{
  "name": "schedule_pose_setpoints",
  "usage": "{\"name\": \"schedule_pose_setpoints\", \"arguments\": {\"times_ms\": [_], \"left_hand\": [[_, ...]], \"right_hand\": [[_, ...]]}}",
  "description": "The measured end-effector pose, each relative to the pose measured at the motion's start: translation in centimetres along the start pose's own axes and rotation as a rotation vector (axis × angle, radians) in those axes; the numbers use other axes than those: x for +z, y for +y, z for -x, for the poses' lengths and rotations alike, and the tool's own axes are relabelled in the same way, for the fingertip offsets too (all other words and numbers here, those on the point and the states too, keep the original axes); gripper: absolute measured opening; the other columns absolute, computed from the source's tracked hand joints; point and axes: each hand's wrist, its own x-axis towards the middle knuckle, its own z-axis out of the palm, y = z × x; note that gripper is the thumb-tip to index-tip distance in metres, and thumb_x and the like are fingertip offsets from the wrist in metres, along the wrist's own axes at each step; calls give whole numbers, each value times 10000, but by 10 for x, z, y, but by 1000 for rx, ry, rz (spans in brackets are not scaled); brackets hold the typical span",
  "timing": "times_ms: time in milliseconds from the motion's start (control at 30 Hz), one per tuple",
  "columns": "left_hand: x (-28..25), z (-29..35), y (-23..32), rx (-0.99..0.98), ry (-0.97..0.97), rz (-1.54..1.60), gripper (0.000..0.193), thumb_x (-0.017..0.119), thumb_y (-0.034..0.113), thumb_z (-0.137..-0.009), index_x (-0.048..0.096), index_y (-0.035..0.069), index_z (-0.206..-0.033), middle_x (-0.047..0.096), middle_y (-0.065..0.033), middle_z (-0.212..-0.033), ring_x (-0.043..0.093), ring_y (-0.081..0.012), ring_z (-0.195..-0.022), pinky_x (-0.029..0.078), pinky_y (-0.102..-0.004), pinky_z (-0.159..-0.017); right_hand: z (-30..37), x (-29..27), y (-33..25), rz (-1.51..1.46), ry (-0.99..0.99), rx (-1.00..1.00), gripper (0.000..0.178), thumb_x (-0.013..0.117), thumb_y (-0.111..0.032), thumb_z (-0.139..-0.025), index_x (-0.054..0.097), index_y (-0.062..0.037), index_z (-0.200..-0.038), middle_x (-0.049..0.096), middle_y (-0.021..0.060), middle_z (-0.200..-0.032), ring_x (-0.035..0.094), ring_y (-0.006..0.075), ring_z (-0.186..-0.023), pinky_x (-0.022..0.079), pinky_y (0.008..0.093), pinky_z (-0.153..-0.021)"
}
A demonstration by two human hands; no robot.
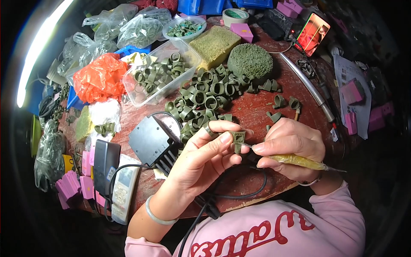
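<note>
My left hand pinches a dark green wax ring between thumb and fingers. The ring's square face, dotted with small holes, is turned up toward me. Another green band shows at the left index finger. My right hand grips a thin carving tool with a yellow wrapped handle and pointed metal ends. One tip meets the square face's edge; whether it touches is too small to tell. A heap of similar green rings lies just beyond my hands, with a few loose ones to the right.
A clear plastic tub of rings stands behind the left hand. Beyond it are a sponge block and a round green pad. A grey box-shaped device and black cable lie close by. A metal handpiece rests at right.
</note>
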Motion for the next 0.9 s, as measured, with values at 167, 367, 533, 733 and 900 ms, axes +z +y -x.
{"name": "schedule_pose_setpoints", "arguments": {"times_ms": [167, 367, 533, 733, 900], "left_hand": [[1, -1, -1, 12, 1, 12, 205, 577, 87, -928, 560, 54, -1129, 613, -220, -1142, 667, -182, -893, 575, -255, -750], [0, -1, -1, 11, 11, 20, 205, 573, 72, -927, 563, 42, -1129, 617, -234, -1128, 677, -186, -872, 580, -245, -743], [1, -1, -1, 8, 14, 39, 207, 574, 59, -924, 562, 42, -1129, 618, -242, -1123, 682, -185, -860, 583, -238, -738], [1, -1, -1, 0, 9, 69, 211, 570, 51, -924, 558, 38, -1134, 616, -249, -1122, 683, -185, -864, 585, -240, -741], [1, -1, -1, 3, 0, 73, 217, 572, 49, -923, 554, 35, -1138, 614, -256, -1118, 683, -184, -863, 587, -238, -735]], "right_hand": [[0, 0, -1, 33, -15, 22, 261, 797, -103, -728, 674, -34, -947, 648, 74, -812, 617, 189, -671, 490, 294, -601], [1, 4, 3, 78, 2, -40, 274, 801, -119, -726, 669, -35, -950, 632, 73, -780, 625, 199, -650, 490, 291, -561], [2, 6, 4, 76, 14, -61, 279, 795, -125, -736, 658, -35, -963, 631, 69, -760, 633, 207, -658, 504, 297, -576], [2, 7, 3, 77, 4, -58, 277, 786, -122, -747, 650, -38, -972, 632, 69, -758, 635, 207, -659, 507, 299, -579], [3, 9, 5, 65, 10, -68, 283, 783, -115, -750, 645, -38, -986, 632, 69, -759, 634, 207, -657, 507, 300, -580]]}}
